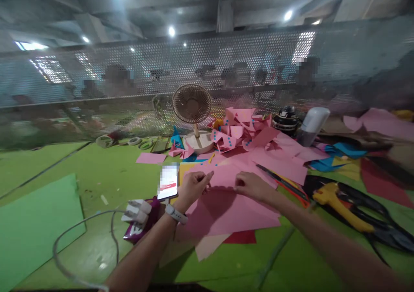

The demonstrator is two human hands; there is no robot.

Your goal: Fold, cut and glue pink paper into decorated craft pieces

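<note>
My left hand [196, 186], with a pale watch [176, 214] on its wrist, hovers over or rests on large pink paper sheets [226, 218]. Its fingers are curled and the thumb points right. A short gap to the right, my right hand [254, 185] is closed with its knuckles up, above the same pink paper. Whether either hand pinches the paper is hidden by the fingers. A dark shadow falls on the sheet between and below the hands. Beside my left hand lies a lit phone [168, 182]. Scissors [281, 182] with dark blades lie right of my right hand.
A small fan [192, 106] stands behind, next to a heap of folded pink paper pieces [239, 130]. At right are a yellow-and-black glue gun [343, 205] and a bottle [313, 126]. A plug adapter [137, 212] with a cable and a green sheet [42, 227] lie left.
</note>
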